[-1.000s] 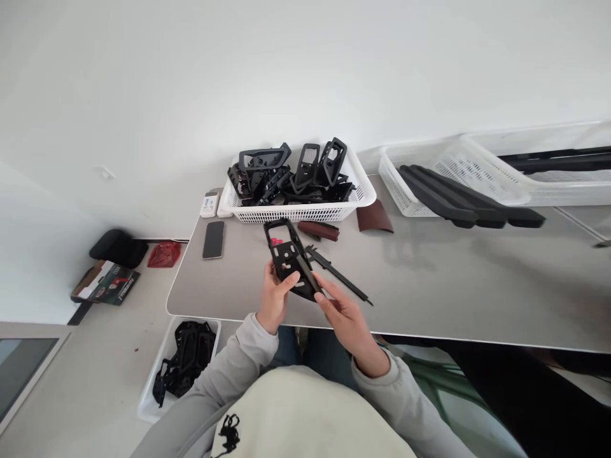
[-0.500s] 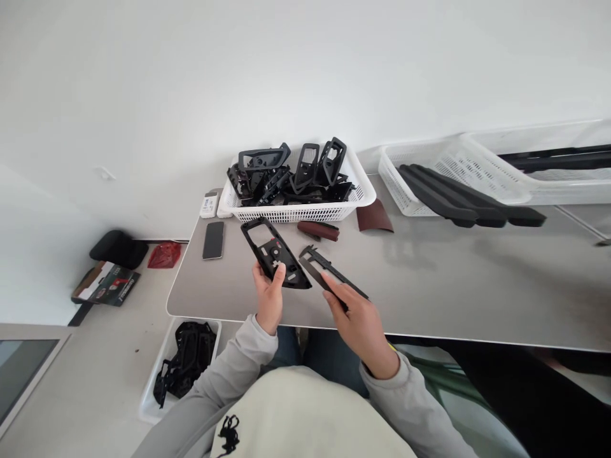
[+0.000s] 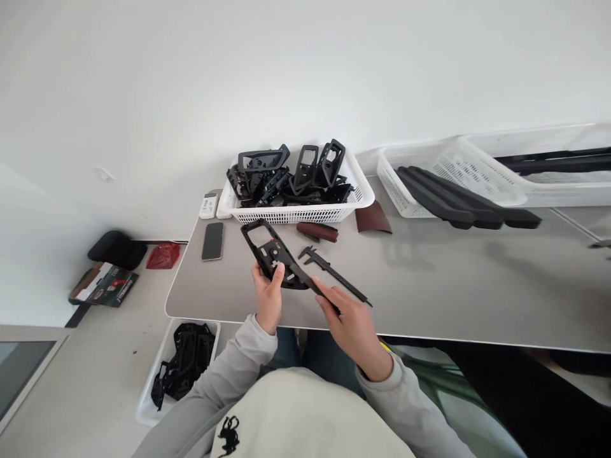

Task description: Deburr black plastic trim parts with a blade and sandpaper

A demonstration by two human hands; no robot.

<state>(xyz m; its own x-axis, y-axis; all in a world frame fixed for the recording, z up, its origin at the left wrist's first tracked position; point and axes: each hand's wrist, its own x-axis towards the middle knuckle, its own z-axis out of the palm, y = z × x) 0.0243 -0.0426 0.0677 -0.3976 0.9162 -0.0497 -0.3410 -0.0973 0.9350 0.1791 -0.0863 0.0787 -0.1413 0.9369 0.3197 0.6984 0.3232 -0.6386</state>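
1. Grey table [image 3: 429, 280]: caliper [image 3: 338, 275], unheld.
2. Left hand [image 3: 268, 305]: grip closed on one frame [image 3: 267, 253], above the table.
3. Right hand [image 3: 354, 326]: grip closed on strip [image 3: 309, 280], at the frame's edge.
4. Basket [image 3: 364, 194]: more frames [image 3: 300, 184], unheld.

Plain white wall [image 3: 305, 70] behind a grey table [image 3: 458, 286], pale floor [image 3: 112, 362].

The frame [image 3: 265, 253] I hold looks like matt black plastic, and the flat strip [image 3: 310, 280] looks dark and dull. My caliper [image 3: 338, 276] has a dark, low-sheen finish. The tabletop [image 3: 429, 273] is smooth with a soft sheen; the phone's screen [image 3: 212, 241] looks glossy. The perforated basket [image 3: 298, 214] seems white plastic, my sleeves pale cloth.
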